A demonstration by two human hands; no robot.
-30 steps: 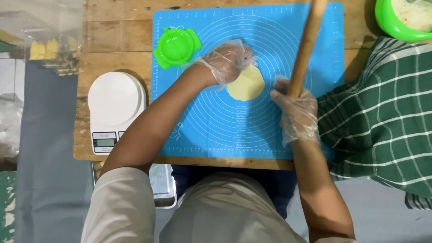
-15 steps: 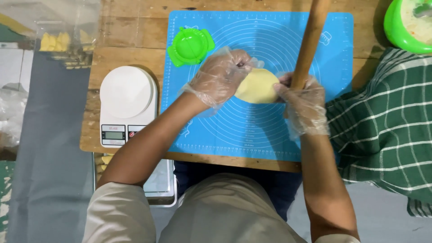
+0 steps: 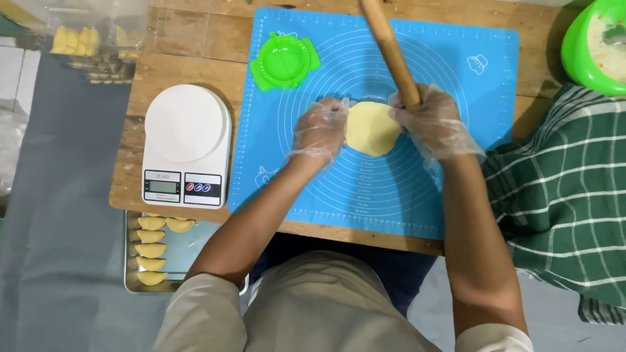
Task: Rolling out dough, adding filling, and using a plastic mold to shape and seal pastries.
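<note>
A flat yellow disc of dough (image 3: 371,128) lies on the blue silicone mat (image 3: 456,169) with printed rings. My left hand (image 3: 319,129), in a clear plastic glove, rests on the mat and touches the disc's left edge. My right hand (image 3: 433,120), gloved too, is at the disc's right edge and is closed around the near end of a wooden rolling pin (image 3: 389,47), which slants up and away toward the far edge of the mat.
A green dumpling press (image 3: 284,61) sits at the mat's far left corner. A white kitchen scale (image 3: 187,145) stands left of the mat. A metal tray (image 3: 195,244) with folded pastries lies below the table edge. A green bowl (image 3: 577,49) and a person's checked green sleeve (image 3: 561,189) are at right.
Both hands have closed in on the dough disc, one at each side. The rolling pin now leans the other way, its far end pointing up-left. The view has shifted.
</note>
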